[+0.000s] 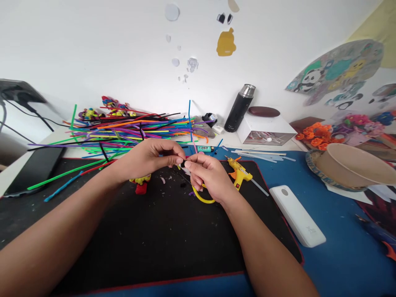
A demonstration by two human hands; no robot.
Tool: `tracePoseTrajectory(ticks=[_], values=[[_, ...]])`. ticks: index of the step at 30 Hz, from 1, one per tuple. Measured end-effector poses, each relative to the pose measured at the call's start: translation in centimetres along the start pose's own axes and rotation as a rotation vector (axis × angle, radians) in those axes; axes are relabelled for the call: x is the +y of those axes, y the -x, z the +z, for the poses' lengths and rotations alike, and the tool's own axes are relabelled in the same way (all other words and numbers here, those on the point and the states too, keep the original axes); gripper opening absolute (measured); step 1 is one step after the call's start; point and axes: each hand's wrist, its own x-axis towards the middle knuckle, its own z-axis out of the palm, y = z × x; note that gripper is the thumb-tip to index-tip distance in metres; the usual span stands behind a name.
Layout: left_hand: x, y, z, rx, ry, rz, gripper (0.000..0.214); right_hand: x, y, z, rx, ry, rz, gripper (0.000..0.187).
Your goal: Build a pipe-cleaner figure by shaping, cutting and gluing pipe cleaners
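Observation:
My left hand (151, 159) and my right hand (210, 175) meet above a black mat (154, 231), fingertips pinched together on a small black piece (183, 164). My right hand also holds yellow-handled scissors (202, 199), whose loop hangs below the palm. A small yellow and red figure (140, 184) lies on the mat just under my left hand. A yellow glue gun (239, 171) rests right of my right hand. Small scraps dot the mat near the hands.
A big pile of coloured pipe cleaners (130, 130) lies at the back left. A white power bank (297, 215), a paper bowl (352, 165), a black flask (239, 108), a white box (266, 130) and a dark tablet (34, 167) stand around.

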Motion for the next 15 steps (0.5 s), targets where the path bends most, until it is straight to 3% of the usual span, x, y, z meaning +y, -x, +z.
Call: tracePoseTrajectory(ticks=[7,15], values=[[0.3,-0.2,0.6,-0.029,0.12,-0.1,0.034,0.1,-0.3,0.1,0.11,-0.031,-0.058,0.031],[0.3,-0.2,1.5,-0.19,0.301,-0.248,0.045,0.2,-0.3,0.1,0.189,0.065,-0.158,0.032]])
